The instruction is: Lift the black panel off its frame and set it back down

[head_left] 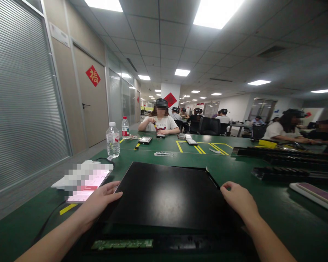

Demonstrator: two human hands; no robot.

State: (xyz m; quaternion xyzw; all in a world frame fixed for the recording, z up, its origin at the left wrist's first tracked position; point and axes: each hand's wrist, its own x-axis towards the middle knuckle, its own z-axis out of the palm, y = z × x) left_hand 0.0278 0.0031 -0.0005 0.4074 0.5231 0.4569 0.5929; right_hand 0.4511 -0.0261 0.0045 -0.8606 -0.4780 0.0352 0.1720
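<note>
A flat, glossy black display panel (pixel 166 196) lies in front of me, tilted up toward its far side. My left hand (pixel 109 194) grips its left edge, thumb on the top face and fingers at the side. On the opposite side my right hand (pixel 236 196) is closed in a pinch at a thin black frame strip (pixel 213 178), which stands slightly apart from the panel's right edge. Below the panel's near edge is a long green circuit board (pixel 123 244) on a dark surface.
Left of the panel lie a lit phone (pixel 91 187) and a white packet (pixel 71 178). Two water bottles, a near one (pixel 113 142) and a red-capped one (pixel 125 129), stand beyond. Dark strips (pixel 287 173) lie right. Across the green table (pixel 142 154) sits a person (pixel 161 122) with hard drives.
</note>
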